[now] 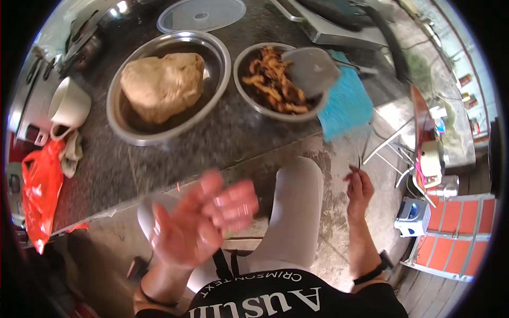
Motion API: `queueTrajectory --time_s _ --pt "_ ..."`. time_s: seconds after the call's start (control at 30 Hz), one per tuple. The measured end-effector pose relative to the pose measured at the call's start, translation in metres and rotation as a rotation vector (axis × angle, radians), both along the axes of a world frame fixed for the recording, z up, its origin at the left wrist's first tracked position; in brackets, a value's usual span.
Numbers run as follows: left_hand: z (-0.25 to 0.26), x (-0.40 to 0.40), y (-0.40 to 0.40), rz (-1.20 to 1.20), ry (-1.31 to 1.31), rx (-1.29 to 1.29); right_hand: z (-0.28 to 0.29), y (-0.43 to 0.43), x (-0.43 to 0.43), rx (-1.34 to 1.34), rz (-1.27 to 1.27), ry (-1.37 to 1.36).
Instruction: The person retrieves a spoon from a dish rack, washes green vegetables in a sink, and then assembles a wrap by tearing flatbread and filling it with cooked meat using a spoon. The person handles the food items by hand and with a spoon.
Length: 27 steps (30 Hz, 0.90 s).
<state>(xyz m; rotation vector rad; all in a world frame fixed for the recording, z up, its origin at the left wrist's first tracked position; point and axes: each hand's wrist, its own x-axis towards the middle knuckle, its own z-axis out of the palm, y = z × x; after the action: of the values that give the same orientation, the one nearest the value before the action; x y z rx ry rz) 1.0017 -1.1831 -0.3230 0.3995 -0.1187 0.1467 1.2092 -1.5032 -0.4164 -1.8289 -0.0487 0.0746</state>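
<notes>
My left hand [206,218] is raised palm up in front of the counter edge, its fingers apart and nothing in it; motion blurs it. Off to the right, over the floor, my right hand [360,189] pinches a thin dark tool [359,155], too fine and blurred to name. A large lump of dough [163,85] rests in a wide steel basin [133,137] on the counter. Beside it, a smaller steel bowl [254,113] contains browned, twisted strips of food [274,79]. A greyish round, flat piece [312,71] lies across that bowl's right rim.
On the dark stone counter [191,151] are a translucent lid [201,15], a blue cloth [348,103] and a white mug [69,103]. A red plastic bag [41,190] hangs at the left. At right are a folding chair [387,147] and a small plastic stool [413,218].
</notes>
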Motion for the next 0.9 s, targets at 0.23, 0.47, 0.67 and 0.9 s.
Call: queueTrajectory --time_s 0.23,0.47,0.67,0.9 --pt "0.077 -0.040 -0.044 0.174 -0.222 -0.233 0.110 0.088 -0.038 -0.029 0.340 -0.574" --pt "0.091 -0.051 -0.044 0.213 -0.260 -0.220 0.169 0.129 0.004 -0.496 0.392 -0.998" --pt "0.072 -0.018 -0.029 0.363 -0.058 0.192 0.168 0.180 0.048 -0.795 0.394 -1.128" --pt "0.025 0.012 -0.037 0.314 0.164 0.561 0.162 0.213 0.061 -0.901 0.406 -1.142"
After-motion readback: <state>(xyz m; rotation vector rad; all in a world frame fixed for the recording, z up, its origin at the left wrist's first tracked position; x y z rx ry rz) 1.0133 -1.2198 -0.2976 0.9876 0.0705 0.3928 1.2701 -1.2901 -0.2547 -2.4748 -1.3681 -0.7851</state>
